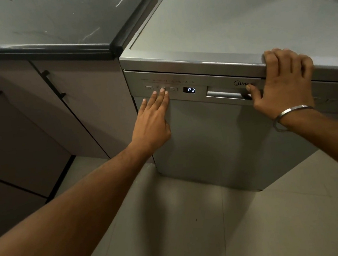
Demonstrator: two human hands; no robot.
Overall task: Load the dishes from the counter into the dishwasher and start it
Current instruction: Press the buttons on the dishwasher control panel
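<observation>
Silver dishwasher (207, 140) shut, left hand (152, 119) fingers flat on button (161, 90), right hand (283, 85) gripping top edge

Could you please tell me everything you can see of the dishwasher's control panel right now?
The control panel is a brushed silver strip across the top of the closed dishwasher door. It carries three small square buttons at its left end, a dark display reading P3, a recessed handle and a partly covered brand logo. The left hand has a fingertip on the middle button; the right hand grips the top edge, thumb at the handle.
</observation>
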